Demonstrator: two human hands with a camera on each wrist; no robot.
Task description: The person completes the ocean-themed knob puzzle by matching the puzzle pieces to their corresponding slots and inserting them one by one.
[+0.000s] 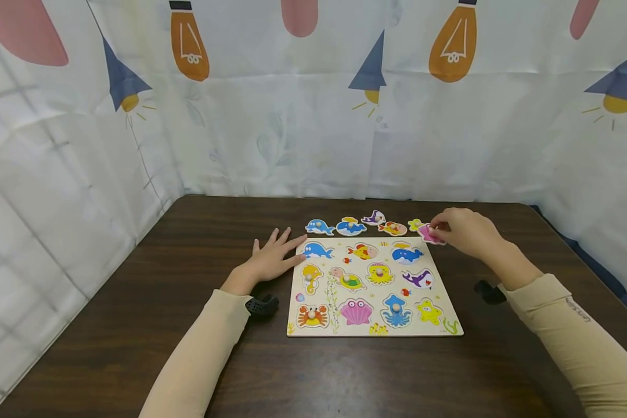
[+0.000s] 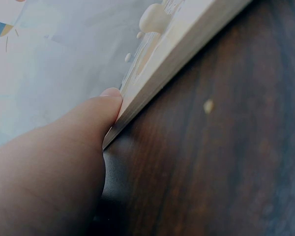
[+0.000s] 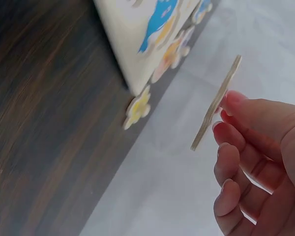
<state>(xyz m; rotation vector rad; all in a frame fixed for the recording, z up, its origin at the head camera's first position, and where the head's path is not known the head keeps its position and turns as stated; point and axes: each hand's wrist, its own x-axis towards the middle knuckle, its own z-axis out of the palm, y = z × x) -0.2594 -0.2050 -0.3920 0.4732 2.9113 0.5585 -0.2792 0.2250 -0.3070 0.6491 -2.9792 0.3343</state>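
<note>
The right hand point(image 1: 467, 233) pinches the pink shell piece point(image 1: 428, 236) near the far right corner of the puzzle board point(image 1: 446, 299); the left hand point(image 1: 271, 257), fingers spread, touches its left edge. A central pinch should give good control.

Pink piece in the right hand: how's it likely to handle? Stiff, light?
Probably stiff: the pink piece shows a thin, nearly straight edge in the right wrist view. Likely light: the right hand merely pinches it. Flat, so it probably won't roll.
</note>
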